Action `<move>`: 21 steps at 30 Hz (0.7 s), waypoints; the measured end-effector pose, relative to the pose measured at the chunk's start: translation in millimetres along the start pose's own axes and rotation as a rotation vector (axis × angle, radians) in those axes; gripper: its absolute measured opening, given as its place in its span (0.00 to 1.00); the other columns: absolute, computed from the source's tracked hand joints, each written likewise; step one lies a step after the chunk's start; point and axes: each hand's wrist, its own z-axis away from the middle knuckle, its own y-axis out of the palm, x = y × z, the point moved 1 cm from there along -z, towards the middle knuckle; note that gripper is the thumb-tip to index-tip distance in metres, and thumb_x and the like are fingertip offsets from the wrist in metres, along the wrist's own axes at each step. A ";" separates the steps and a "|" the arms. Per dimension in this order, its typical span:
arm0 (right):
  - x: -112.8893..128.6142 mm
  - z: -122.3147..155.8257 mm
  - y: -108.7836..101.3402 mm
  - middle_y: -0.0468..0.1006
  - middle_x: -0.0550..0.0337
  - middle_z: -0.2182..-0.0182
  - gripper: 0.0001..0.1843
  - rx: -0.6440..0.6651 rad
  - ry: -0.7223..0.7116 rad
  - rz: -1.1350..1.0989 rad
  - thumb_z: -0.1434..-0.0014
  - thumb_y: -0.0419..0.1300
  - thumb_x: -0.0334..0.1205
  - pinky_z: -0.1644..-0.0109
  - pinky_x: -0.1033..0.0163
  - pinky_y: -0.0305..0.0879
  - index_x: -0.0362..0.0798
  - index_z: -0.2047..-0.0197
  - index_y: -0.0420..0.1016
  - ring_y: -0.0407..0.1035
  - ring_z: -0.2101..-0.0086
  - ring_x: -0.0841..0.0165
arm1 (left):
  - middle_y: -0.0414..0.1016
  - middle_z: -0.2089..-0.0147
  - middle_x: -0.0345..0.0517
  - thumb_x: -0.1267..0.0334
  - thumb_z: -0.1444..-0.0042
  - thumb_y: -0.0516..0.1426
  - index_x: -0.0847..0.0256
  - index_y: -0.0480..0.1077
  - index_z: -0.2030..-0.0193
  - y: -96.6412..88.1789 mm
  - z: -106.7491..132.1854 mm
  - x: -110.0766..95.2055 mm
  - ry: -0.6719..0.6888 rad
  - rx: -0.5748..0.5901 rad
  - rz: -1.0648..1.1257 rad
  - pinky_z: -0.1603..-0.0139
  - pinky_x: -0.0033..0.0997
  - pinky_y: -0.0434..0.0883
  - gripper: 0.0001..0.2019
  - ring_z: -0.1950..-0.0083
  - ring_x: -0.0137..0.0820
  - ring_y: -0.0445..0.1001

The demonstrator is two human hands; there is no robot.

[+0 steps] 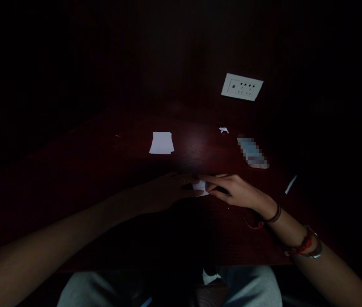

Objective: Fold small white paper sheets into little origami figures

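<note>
A small piece of white paper lies at the table's middle, between my two hands and partly covered by their fingers. My left hand reaches in from the left, its thumb on the near edge of the paper and its other fingers along the far side. From the right, my right hand holds the paper's other end, index finger stretched across the far edge and thumb near the lower right corner. Shadow hides some of the left fingertips. Whether the paper is folded is hard to make out.
A stack of white paper squares lies beyond my left hand on the dark red table. Toward the back right are a crumpled paper scrap, a blurred flat object and a paper strip. A socket plate is behind.
</note>
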 end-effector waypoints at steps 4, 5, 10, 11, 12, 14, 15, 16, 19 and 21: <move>-0.5 1.8 0.0 0.76 0.61 0.66 0.27 -0.033 0.007 -0.011 0.45 0.52 0.30 0.57 0.62 0.65 0.47 0.42 0.53 0.69 0.64 0.70 | 0.46 0.36 0.39 0.81 0.50 0.47 0.49 0.45 0.39 -3.3 5.8 0.2 -0.008 0.058 -0.010 0.42 0.41 0.50 0.34 0.37 0.36 0.43; -0.8 2.8 -0.6 0.76 0.61 0.66 0.27 -0.060 0.010 -0.018 0.45 0.52 0.31 0.57 0.62 0.65 0.47 0.42 0.53 0.69 0.64 0.70 | 0.44 0.36 0.39 0.82 0.51 0.47 0.50 0.45 0.39 -5.1 6.4 0.7 -0.001 0.057 -0.006 0.42 0.39 0.51 0.34 0.37 0.35 0.44; -2.9 7.3 -4.5 0.75 0.62 0.66 0.29 -0.176 0.067 -0.023 0.45 0.53 0.33 0.54 0.62 0.64 0.49 0.41 0.51 0.69 0.63 0.71 | 0.46 0.37 0.43 0.81 0.51 0.45 0.54 0.48 0.40 -17.1 3.0 4.6 0.014 -0.090 0.015 0.44 0.34 0.56 0.32 0.39 0.32 0.50; -3.2 7.5 -5.0 0.75 0.62 0.65 0.29 -0.175 0.079 -0.027 0.46 0.53 0.33 0.53 0.62 0.64 0.49 0.41 0.51 0.69 0.63 0.71 | 0.49 0.38 0.44 0.80 0.50 0.45 0.55 0.49 0.40 -18.3 1.5 4.9 0.010 -0.122 0.009 0.44 0.35 0.56 0.30 0.40 0.32 0.53; -3.5 7.4 -5.3 0.75 0.62 0.65 0.30 -0.164 0.085 -0.033 0.46 0.53 0.33 0.53 0.62 0.64 0.49 0.41 0.51 0.69 0.63 0.71 | 0.52 0.39 0.46 0.79 0.49 0.45 0.57 0.51 0.41 -18.4 0.1 4.6 0.011 -0.145 -0.002 0.45 0.35 0.57 0.28 0.41 0.32 0.55; -3.7 6.4 -5.3 0.75 0.61 0.64 0.31 -0.120 0.082 -0.056 0.47 0.55 0.34 0.53 0.61 0.64 0.49 0.40 0.49 0.69 0.62 0.71 | 0.57 0.42 0.47 0.77 0.46 0.46 0.59 0.55 0.43 -15.4 -2.8 2.6 0.025 -0.165 -0.030 0.46 0.36 0.59 0.23 0.44 0.33 0.58; -3.8 5.7 -5.2 0.75 0.61 0.63 0.32 -0.092 0.075 -0.070 0.47 0.55 0.34 0.53 0.61 0.64 0.49 0.40 0.48 0.69 0.62 0.70 | 0.58 0.42 0.48 0.75 0.45 0.46 0.60 0.57 0.44 -12.6 -4.2 0.9 0.045 -0.173 -0.045 0.46 0.36 0.59 0.21 0.44 0.33 0.58; -3.9 5.1 -5.0 0.75 0.61 0.62 0.33 -0.066 0.070 -0.082 0.47 0.56 0.35 0.53 0.61 0.64 0.49 0.40 0.48 0.69 0.62 0.70 | 0.59 0.42 0.48 0.73 0.44 0.46 0.61 0.57 0.45 -9.2 -5.5 -0.9 0.059 -0.178 -0.061 0.46 0.36 0.59 0.19 0.44 0.34 0.58; -4.0 3.8 -4.7 0.75 0.60 0.62 0.33 -0.009 0.065 -0.117 0.48 0.57 0.34 0.55 0.63 0.65 0.49 0.40 0.49 0.69 0.62 0.71 | 0.61 0.44 0.49 0.69 0.41 0.45 0.61 0.58 0.45 0.9 -8.7 -6.1 0.099 -0.170 -0.100 0.45 0.39 0.57 0.17 0.44 0.35 0.59; -3.8 3.3 -4.8 0.75 0.60 0.63 0.33 0.005 0.067 -0.134 0.47 0.57 0.34 0.56 0.64 0.65 0.48 0.40 0.50 0.70 0.63 0.72 | 0.62 0.45 0.48 0.67 0.40 0.45 0.61 0.57 0.45 4.7 -9.6 -8.3 0.097 -0.148 -0.115 0.45 0.40 0.57 0.16 0.44 0.36 0.59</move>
